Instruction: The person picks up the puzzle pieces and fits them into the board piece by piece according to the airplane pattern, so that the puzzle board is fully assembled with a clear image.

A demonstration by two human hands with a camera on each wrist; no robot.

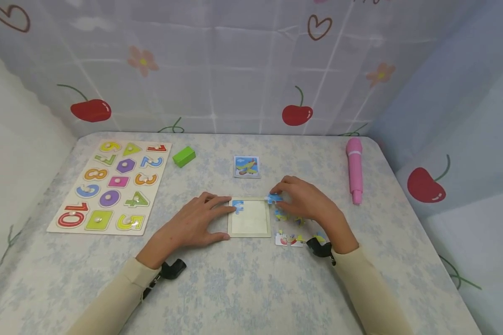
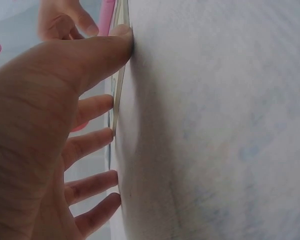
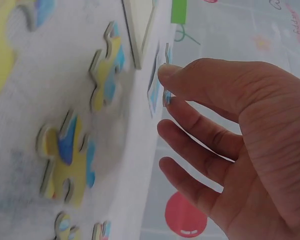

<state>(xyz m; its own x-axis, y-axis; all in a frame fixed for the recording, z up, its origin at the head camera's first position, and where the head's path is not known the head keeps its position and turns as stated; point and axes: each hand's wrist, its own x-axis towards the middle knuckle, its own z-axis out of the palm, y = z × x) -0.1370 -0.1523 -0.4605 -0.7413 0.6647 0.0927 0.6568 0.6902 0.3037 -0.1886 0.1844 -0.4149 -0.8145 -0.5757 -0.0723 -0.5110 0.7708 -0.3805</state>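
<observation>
A shallow square puzzle tray (image 1: 249, 235) lies in the middle of the table, with one blue puzzle piece (image 1: 237, 205) in its upper left corner. My left hand (image 1: 188, 222) rests at the tray's left side, fingers spread and fingertips along the rim. Between thumb and forefinger, my right hand (image 1: 308, 199) pinches another blue puzzle piece (image 1: 272, 198) by the tray's upper right corner. In the right wrist view this piece (image 3: 167, 97) stands edge-on, its face mostly hidden. Below that hand lie several loose puzzle pieces (image 3: 70, 160), yellow and blue, partly covered by the hand in the head view.
Behind the tray is a small airplane picture card (image 1: 247, 166). A number and shape board (image 1: 151, 204) lies at the left, with a green block (image 1: 184, 157) beside it. On the right is a pink microphone-shaped object (image 1: 355, 172). A patterned curtain (image 1: 214, 70) hangs behind the table.
</observation>
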